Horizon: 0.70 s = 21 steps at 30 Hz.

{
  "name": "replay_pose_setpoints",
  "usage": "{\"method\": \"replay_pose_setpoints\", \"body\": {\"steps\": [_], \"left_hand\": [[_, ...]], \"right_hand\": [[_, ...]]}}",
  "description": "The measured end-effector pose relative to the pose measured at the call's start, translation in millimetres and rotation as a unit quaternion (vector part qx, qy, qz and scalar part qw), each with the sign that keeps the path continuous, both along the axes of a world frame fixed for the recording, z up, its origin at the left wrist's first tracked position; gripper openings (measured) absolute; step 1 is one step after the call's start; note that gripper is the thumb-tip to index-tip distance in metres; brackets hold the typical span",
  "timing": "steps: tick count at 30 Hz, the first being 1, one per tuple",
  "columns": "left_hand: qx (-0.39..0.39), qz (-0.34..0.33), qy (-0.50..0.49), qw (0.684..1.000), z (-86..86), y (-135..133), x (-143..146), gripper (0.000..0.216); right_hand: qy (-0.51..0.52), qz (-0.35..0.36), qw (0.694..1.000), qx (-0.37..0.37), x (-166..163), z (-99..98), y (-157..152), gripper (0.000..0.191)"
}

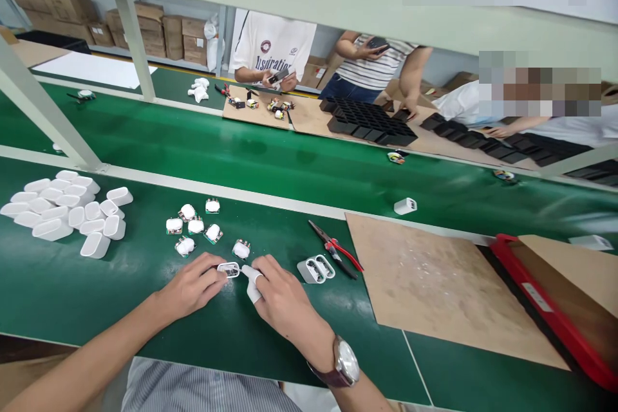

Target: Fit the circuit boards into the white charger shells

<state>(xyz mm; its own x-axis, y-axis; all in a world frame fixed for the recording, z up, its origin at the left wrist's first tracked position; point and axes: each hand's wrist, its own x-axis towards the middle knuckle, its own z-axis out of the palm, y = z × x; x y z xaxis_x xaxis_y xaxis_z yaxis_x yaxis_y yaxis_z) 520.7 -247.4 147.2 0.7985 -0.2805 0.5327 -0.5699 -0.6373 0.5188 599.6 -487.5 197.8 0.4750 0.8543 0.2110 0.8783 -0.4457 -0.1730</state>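
Observation:
My left hand is closed, pinching a small white oval plastic cap with metal parts showing inside it. Against the right end of that cap press the fingertips of my right hand, closed, with white finger covers on thumb and forefinger and a watch on the wrist. Just beyond the hands lies a small circuit board with a white top. Several similar boards sit behind my left hand. To the right stand white oval housings with metal pieces inside.
Red-and-black pliers lie beside a cardboard sheet. White housings cluster at the left. A red-edged tray is at the right. A green conveyor belt carries a white housing. Co-workers work across it.

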Motion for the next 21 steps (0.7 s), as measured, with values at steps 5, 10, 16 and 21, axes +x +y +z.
{"method": "replay_pose_setpoints", "body": {"steps": [5, 10, 16, 21], "left_hand": [[-0.037, 0.012, 0.041, 0.998, -2.7, 0, 1, 0.023], [-0.005, 0.013, 0.034, 0.999, -0.6, -2, 1, 0.025], [0.036, 0.013, -0.001, 0.999, 1.1, -1, 2, 0.03], [0.053, 0.005, -0.024, 0.998, 8.7, -10, -4, 0.017]], "right_hand": [[-0.055, 0.039, 0.995, -0.068, -4, 22.3, 12, 0.022], [-0.036, 0.014, 0.998, -0.053, 4, 33.1, 4, 0.023], [-0.033, -0.171, 0.983, 0.063, 26, -14.3, -22, 0.027], [-0.051, -0.21, 0.975, 0.053, 27, -50.5, -20, 0.025]]}}
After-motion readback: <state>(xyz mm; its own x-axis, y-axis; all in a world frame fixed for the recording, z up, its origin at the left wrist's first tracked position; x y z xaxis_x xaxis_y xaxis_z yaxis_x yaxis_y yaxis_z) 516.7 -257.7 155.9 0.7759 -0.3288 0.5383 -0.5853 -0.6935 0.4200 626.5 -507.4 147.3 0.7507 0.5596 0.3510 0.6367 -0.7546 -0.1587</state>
